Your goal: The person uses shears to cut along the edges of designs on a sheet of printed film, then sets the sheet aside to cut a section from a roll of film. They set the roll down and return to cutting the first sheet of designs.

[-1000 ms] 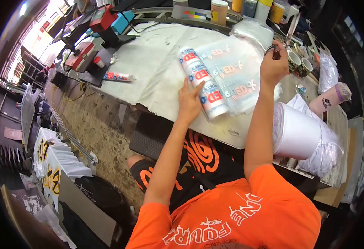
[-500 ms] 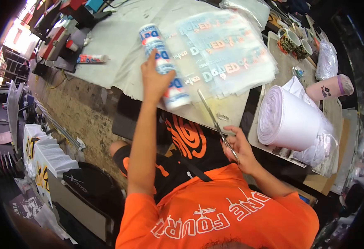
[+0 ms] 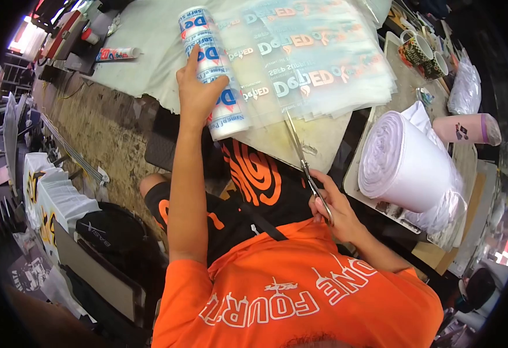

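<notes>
A roll of printed film (image 3: 209, 58) with blue and red lettering lies on the cloth-covered table. My left hand (image 3: 199, 95) rests on the roll, fingers and thumb spread over its side. From the roll a clear printed sheet (image 3: 248, 87) stretches right, beside a stack of printed transparent sheets (image 3: 335, 64). At the table's front edge my right hand (image 3: 332, 206) grips the handles of long metal scissors (image 3: 298, 151). The blades point away from me, and their tips reach the near edge of the sheets.
A large white fabric roll (image 3: 402, 162) stands on the right side table, near a pink tumbler (image 3: 465, 129) and two patterned mugs (image 3: 416, 51). A printed tube (image 3: 116, 54) lies at the back left. A black round bag (image 3: 112, 232) sits at the lower left.
The view has shifted a little. The film roll and my left hand have moved left, away from the scissors, and more clear sheet shows between the roll and the stack.
</notes>
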Demonstrator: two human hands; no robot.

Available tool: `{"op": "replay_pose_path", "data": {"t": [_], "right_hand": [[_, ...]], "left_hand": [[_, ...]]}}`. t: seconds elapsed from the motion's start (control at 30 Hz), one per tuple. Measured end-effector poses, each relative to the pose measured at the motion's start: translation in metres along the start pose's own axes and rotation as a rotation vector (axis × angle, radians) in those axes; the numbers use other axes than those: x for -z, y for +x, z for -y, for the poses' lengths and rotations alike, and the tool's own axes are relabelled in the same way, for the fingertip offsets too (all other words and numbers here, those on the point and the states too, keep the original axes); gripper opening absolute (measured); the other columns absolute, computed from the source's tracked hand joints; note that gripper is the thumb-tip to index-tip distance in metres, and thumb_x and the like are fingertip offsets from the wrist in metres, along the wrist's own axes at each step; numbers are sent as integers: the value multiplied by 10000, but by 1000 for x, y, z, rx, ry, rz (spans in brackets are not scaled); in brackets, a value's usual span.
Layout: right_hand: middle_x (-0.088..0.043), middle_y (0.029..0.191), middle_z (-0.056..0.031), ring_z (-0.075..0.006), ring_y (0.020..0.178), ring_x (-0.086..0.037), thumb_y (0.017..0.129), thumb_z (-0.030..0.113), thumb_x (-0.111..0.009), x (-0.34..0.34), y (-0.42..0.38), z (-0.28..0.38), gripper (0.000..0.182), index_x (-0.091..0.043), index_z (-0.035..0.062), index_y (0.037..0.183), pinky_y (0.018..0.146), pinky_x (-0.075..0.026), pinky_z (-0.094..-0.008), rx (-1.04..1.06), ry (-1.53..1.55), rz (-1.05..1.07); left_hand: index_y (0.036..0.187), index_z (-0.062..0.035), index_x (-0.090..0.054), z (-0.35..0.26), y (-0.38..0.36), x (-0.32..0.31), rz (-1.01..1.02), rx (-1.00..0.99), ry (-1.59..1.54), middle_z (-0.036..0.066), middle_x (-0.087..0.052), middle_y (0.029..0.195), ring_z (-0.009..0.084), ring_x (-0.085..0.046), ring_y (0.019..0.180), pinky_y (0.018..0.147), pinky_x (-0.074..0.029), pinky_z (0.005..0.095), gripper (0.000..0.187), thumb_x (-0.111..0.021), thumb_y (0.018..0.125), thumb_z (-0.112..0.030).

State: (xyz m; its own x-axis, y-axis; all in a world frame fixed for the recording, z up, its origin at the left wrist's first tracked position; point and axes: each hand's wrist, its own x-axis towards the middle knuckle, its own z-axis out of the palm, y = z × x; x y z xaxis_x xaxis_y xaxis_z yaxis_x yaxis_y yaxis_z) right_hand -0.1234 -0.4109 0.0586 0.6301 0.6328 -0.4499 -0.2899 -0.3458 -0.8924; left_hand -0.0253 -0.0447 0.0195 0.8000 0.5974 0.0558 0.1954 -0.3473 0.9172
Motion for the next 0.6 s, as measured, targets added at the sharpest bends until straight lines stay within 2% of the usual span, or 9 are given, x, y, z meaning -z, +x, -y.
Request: {"op": "replay_pose_path", "data": {"t": [0.2,0.3,0.37,0.4,0.47,0.5,0.6], "right_hand": [[-460,706,-18,-111,627,-465,1073,148,-520,-6,9,6,593,-303,99,1623,608,-407,-286,-41,106,-54],[-464,711,-13,-108,619,-463,1075,150,-522,-4,7,3,595,-301,98,1625,603,-414,-285,-24,3,-42],[-473,707,-7,-107,600,-461,1077,161,-520,-8,10,4,591,-308,95,1624,589,-416,-287,-7,-33,-51],[-473,707,-7,-107,600,-461,1077,161,-520,-9,13,5,591,-308,95,1624,589,-416,-287,-11,-36,-51],[-485,699,-5,-104,579,-461,1079,165,-517,-12,23,8,591,-310,94,1628,569,-416,-285,6,-73,-81],[-485,699,-5,-104,579,-461,1079,165,-517,-12,26,8,591,-310,94,1628,569,-416,-285,9,-75,-78],[-494,688,-7,-98,570,-464,1081,172,-518,-15,31,8,603,-297,92,1636,553,-423,-280,13,-35,-83]], "left_hand": [[1566,-149,-494,6,-3,1,30,-36,-13,179,-480,1252,321,-653,1089,936,-598,423,913,-842,724,-211],[1557,-155,-505,5,-4,-4,-5,-63,7,175,-482,1246,319,-661,1086,918,-606,412,910,-858,721,-223],[1550,-163,-515,-3,-10,-6,-22,-1,-29,202,-478,1313,359,-616,1190,986,-570,444,895,-861,727,-232],[1550,-163,-515,4,-11,-10,-22,3,-32,202,-478,1313,359,-616,1190,986,-570,444,895,-861,727,-232],[1547,-174,-519,23,-9,-18,-120,-281,129,239,-443,1436,414,-526,1307,1074,-499,490,885,-862,735,-260],[1541,-178,-526,24,-12,-18,-107,-298,125,258,-403,1519,452,-437,1380,1128,-437,522,876,-860,738,-283],[1530,-163,-536,25,-14,-14,-103,-341,90,260,-408,1522,450,-468,1366,1118,-452,511,868,-858,735,-290]]}}
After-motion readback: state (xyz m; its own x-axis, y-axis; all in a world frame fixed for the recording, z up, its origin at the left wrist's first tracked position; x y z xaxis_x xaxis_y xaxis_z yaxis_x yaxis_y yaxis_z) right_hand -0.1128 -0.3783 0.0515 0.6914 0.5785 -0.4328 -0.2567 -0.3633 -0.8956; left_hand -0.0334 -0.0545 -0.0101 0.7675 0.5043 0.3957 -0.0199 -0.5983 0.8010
